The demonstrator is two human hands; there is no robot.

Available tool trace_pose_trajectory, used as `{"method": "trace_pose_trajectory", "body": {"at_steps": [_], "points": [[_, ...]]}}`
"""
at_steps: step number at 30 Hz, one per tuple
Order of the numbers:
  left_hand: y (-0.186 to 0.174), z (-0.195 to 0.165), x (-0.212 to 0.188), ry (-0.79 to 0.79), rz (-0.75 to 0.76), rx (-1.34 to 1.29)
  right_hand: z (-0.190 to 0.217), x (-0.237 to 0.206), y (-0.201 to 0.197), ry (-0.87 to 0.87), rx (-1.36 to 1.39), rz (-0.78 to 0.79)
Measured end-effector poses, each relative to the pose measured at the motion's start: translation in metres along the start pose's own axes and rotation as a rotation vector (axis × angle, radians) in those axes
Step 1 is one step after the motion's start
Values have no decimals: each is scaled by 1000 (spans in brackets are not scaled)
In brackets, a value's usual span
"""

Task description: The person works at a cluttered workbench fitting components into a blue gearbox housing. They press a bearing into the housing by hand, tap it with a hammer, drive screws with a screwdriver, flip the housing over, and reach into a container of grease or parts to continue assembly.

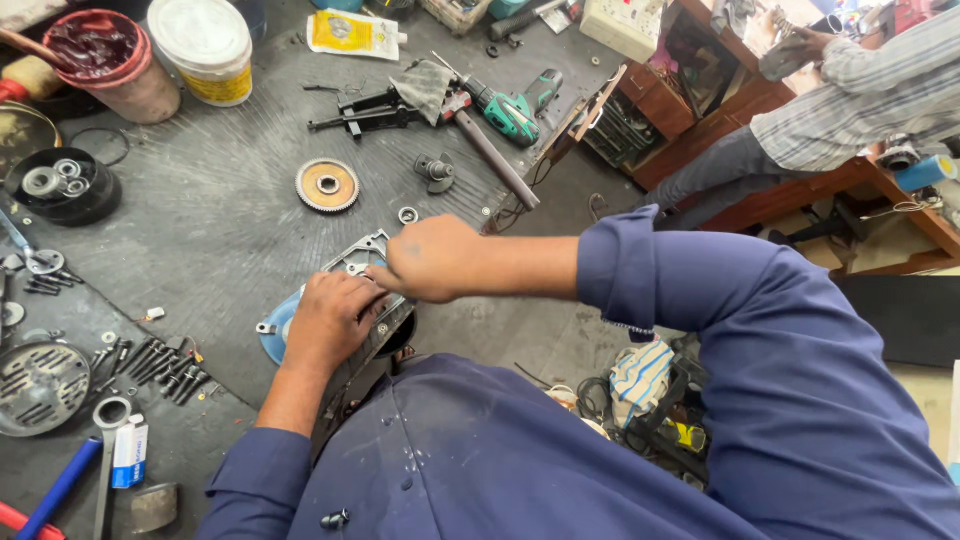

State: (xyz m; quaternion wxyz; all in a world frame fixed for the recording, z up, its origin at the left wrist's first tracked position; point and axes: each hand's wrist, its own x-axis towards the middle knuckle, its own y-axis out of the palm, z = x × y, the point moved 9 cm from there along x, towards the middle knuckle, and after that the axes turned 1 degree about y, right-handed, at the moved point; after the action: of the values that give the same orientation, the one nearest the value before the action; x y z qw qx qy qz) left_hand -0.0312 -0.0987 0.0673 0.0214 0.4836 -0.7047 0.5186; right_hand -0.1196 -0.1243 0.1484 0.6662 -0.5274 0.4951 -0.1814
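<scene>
Housing: grey metal machine casing [372, 262], centre of frame, on the dark floor mat [220, 220].
Left hand [328, 318]: fingers curled, pressing down on casing.
Right hand [432, 258]: fist closed at casing's upper edge; contents hidden.
Nearby: toothed gear [327, 185] above; green drill [512, 108] upper centre.

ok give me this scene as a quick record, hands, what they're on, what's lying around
left hand: left hand pressed flat on the metal housing
right hand: right hand closed in a fist over the housing's upper edge; whether it holds anything cannot be told
surface: dark rubber mat
near the hands: toothed gear, small ring
further back: green drill, white bucket, red tub
left side: row of bolts
other person: striped sleeve at a wooden bench
</scene>
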Motion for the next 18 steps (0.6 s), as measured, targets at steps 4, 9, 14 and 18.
{"method": "trace_pose_trajectory", "body": {"at_steps": [4, 9, 14, 18], "points": [[-3, 2, 2, -27, -22, -29, 12, -13, -41, -384, -87, -385], [-2, 3, 3, -22, -33, -31, 28, -42, -34, -790, -383, -543], [5, 4, 2, -31, 22, 8, 26, -10, -8, -427, -240, -264], [1, 4, 1, -28, -3, -21, -8, 2, 0, 20, -20, -43]]}}
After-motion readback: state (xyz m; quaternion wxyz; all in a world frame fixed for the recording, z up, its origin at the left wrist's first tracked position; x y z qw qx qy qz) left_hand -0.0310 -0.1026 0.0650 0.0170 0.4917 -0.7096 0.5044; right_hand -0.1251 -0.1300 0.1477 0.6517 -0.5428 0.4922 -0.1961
